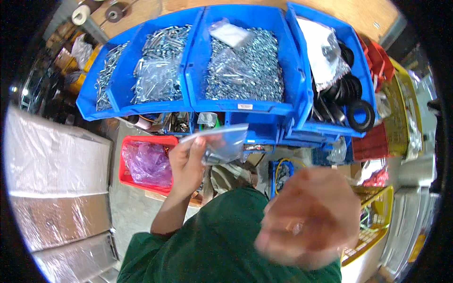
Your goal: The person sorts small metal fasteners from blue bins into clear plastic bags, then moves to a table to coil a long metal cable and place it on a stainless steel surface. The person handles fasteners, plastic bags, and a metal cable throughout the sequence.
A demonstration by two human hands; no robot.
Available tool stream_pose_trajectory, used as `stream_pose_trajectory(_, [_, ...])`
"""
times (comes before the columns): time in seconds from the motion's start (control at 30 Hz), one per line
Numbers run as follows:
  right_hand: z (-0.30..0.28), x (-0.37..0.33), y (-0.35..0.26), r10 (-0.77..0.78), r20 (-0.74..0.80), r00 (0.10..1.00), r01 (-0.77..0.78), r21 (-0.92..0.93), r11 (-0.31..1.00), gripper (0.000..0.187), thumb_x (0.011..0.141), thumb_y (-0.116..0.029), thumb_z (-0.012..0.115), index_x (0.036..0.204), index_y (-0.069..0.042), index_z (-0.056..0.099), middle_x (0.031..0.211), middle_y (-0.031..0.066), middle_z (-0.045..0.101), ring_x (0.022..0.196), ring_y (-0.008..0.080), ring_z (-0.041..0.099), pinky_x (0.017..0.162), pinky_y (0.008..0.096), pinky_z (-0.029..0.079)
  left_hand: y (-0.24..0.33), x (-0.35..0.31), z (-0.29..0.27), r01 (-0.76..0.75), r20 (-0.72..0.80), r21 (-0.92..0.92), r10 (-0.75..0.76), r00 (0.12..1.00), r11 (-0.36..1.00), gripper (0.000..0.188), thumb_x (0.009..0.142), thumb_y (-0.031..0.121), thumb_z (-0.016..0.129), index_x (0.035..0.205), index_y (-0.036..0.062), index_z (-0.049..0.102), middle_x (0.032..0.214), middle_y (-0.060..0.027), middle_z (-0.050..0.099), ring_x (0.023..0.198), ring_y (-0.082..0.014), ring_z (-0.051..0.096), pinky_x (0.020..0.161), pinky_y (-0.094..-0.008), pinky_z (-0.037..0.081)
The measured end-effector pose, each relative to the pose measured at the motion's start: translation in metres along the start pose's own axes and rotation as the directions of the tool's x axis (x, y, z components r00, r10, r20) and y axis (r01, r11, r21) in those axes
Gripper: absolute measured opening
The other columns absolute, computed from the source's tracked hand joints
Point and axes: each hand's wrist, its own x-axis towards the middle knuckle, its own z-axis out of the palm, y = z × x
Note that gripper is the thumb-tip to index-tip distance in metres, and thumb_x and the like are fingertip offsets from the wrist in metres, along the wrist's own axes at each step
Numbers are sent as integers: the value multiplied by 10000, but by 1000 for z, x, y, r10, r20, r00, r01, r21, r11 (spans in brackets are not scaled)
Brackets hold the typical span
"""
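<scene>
My left hand [187,166] pinches the top edge of a small clear zip bag [232,141] between thumb and fingers. Small dark metallic pieces show in the bag's lower part, too unclear to name. My right hand [314,217] is raised close to the camera on the right and smeared by motion. Its fingers cannot be made out, nor whether it holds anything. Beyond the bag stand blue bins: one of small shiny metal fasteners [264,61] with plastic packets on top, and another of longer screws or bolts [165,42].
At the right, a blue bin [334,129] holds black rings [361,116] and a white packet. Below left is a red tray [123,175] with purple plastic [148,162]. Wrapped boxes [59,160] stack at far left. Yellow crates [389,207] stand at right.
</scene>
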Motion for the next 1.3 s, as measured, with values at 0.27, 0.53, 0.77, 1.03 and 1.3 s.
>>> stream_pose_trajectory(0.27, [1, -71, 86, 661, -154, 735, -644, 148, 751, 130, 891, -54, 710, 1011, -6, 701, 856, 88, 710, 745, 137, 653, 678, 284, 514, -7, 172, 67, -477, -215, 157, 502, 838, 865, 277, 1036, 161, 518, 1116, -34, 699, 994, -103, 745, 938, -141, 683, 845, -293, 523])
stream_pose_trajectory(0.53, [31, -99, 120, 753, -62, 655, -709, 292, 642, 91, 927, -50, 670, 999, 2, 688, 809, 67, 686, 737, 110, 635, 674, 275, 505, -43, 165, 61, -555, -60, 575, 707, 705, 602, 366, 893, 184, 704, 1214, 13, 658, 1207, -193, 666, 1111, -356, 631, 1008, -400, 468])
stream_pose_trajectory(0.77, [85, -152, 124, 879, 60, 474, -773, 507, 382, 103, 961, -102, 644, 1000, -14, 678, 800, 33, 678, 724, 96, 638, 670, 262, 507, -21, 184, -103, 54, -519, 557, 296, 802, 829, 344, 813, 276, 777, 1042, 36, 685, 979, -148, 683, 905, -298, 651, 800, -396, 512])
stream_pose_trajectory(1.03, [119, -149, 120, 865, 161, 475, -833, 399, 383, 160, 980, -162, 639, 1022, -14, 685, 809, 31, 683, 742, 99, 631, 678, 274, 503, -65, 224, -121, 187, -189, 982, 212, 959, 28, 715, 814, 550, 701, 1357, 101, 575, 1387, -172, 556, 1253, -410, 528, 995, -561, 449])
stream_pose_trajectory(1.3, [107, -142, 123, 922, -40, 384, -760, 553, 341, 168, 999, -135, 614, 1009, 22, 674, 816, 46, 681, 728, 103, 620, 670, 261, 499, -76, 225, -129, 95, -234, 931, 376, 897, 353, 222, 945, 194, 556, 1064, 41, 665, 980, -176, 717, 862, -363, 700, 788, -497, 540])
